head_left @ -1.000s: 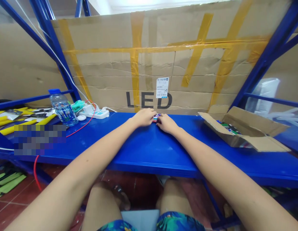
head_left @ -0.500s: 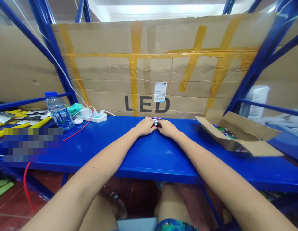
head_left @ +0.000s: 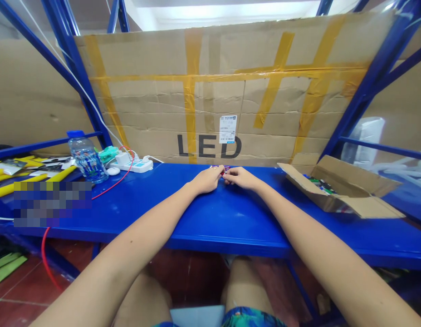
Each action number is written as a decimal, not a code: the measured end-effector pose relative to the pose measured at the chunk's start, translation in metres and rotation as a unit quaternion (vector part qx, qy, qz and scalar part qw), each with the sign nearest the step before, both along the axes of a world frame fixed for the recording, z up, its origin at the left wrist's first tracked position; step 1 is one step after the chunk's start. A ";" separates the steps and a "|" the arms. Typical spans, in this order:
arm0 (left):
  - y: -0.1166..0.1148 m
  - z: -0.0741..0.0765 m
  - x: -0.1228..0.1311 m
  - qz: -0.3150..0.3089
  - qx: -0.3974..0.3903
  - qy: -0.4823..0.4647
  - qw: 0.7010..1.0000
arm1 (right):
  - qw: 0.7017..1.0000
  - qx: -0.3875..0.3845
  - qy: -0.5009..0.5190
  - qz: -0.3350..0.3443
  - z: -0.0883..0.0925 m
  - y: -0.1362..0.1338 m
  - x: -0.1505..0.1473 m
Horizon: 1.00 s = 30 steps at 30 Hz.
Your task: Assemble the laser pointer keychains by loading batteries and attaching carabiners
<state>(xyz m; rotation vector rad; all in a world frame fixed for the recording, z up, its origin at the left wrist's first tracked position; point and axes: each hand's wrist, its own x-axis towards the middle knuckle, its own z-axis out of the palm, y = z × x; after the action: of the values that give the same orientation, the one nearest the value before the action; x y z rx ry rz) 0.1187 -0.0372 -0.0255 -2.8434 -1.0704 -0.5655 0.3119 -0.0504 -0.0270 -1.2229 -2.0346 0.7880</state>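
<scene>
Both hands meet over the far middle of the blue table [head_left: 210,222]. My left hand [head_left: 208,179] is closed around small shiny red and purple pieces [head_left: 226,170], thin and stick-like, which show between the hands. From the other side my right hand [head_left: 242,177] pinches at the same pieces with its fingers curled. Most of what lies in the hands is covered by the fingers, so their exact kind is too small to make out.
At right, an open cardboard box [head_left: 353,204] holds several small coloured items [head_left: 319,185]. A water bottle [head_left: 86,156], a white power strip [head_left: 139,166] and a red cable [head_left: 115,184] are at left. A large cardboard sheet [head_left: 145,104] stands behind.
My left thumb has moved forward over the shiny pieces. My right hand has turned and shifted slightly right, its fingers now more visible. The view has shifted a little.
</scene>
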 end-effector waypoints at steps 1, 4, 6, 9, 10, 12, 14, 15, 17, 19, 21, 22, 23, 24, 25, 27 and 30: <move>-0.002 0.001 0.001 -0.008 0.010 -0.001 1.000 | 0.999 -0.031 0.044 0.004 0.000 0.000 0.002; -0.005 0.002 0.003 -0.026 0.035 -0.009 0.999 | 0.982 -0.107 0.153 0.029 -0.002 0.000 0.005; -0.005 0.002 0.002 -0.027 0.039 -0.011 0.999 | 0.973 -0.137 0.182 0.043 -0.003 0.000 0.006; -0.003 0.000 0.000 -0.027 0.032 -0.014 0.999 | 0.974 -0.145 0.165 0.049 -0.002 -0.001 0.006; -0.002 -0.001 0.000 -0.027 0.029 -0.015 0.999 | 0.976 -0.146 0.156 0.050 -0.001 -0.002 0.006; -0.002 -0.002 0.000 -0.027 0.023 -0.016 0.999 | 0.972 -0.169 0.151 0.054 0.001 -0.003 0.005; -0.002 -0.003 0.001 -0.027 0.023 -0.015 0.999 | 0.962 -0.213 0.163 0.058 0.004 -0.005 0.005; -0.003 -0.002 0.001 -0.027 0.026 -0.014 0.999 | 0.954 -0.237 0.173 0.060 0.005 -0.005 0.006; -0.005 -0.001 0.002 -0.021 0.033 -0.011 0.999 | 0.938 -0.281 0.193 0.068 0.009 -0.007 0.008; -0.006 0.001 0.003 -0.015 0.041 -0.008 0.999 | 0.927 -0.308 0.203 0.072 0.011 -0.008 0.009; -0.008 0.003 0.002 -0.014 0.049 -0.010 0.999 | 0.931 -0.301 0.197 0.056 0.012 -0.009 0.010; -0.008 0.003 0.001 -0.015 0.051 -0.012 0.999 | 0.939 -0.282 0.190 0.044 0.012 -0.009 0.009; -0.008 0.004 0.001 -0.015 0.050 -0.013 0.999 | 0.949 -0.256 0.180 0.032 0.012 -0.009 0.008; -0.008 0.004 0.000 -0.013 0.047 -0.013 0.999 | 0.959 -0.225 0.168 0.022 0.011 -0.009 0.006; -0.007 0.004 -0.001 -0.011 0.043 -0.011 0.999 | 0.969 -0.194 0.151 0.014 0.009 -0.008 0.005; -0.005 0.003 -0.001 -0.006 0.031 -0.006 0.999 | 0.985 -0.133 0.105 -0.002 0.007 -0.007 0.001; -0.002 0.002 -0.002 0.005 0.015 -0.003 1.000 | 0.998 -0.044 0.038 -0.018 0.005 -0.005 -0.004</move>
<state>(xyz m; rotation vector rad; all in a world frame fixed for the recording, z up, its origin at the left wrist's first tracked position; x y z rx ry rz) 0.1171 -0.0396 -0.0233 -2.8104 -1.0663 -0.5865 0.3082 -0.0552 -0.0223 -1.2551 -1.9306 0.9017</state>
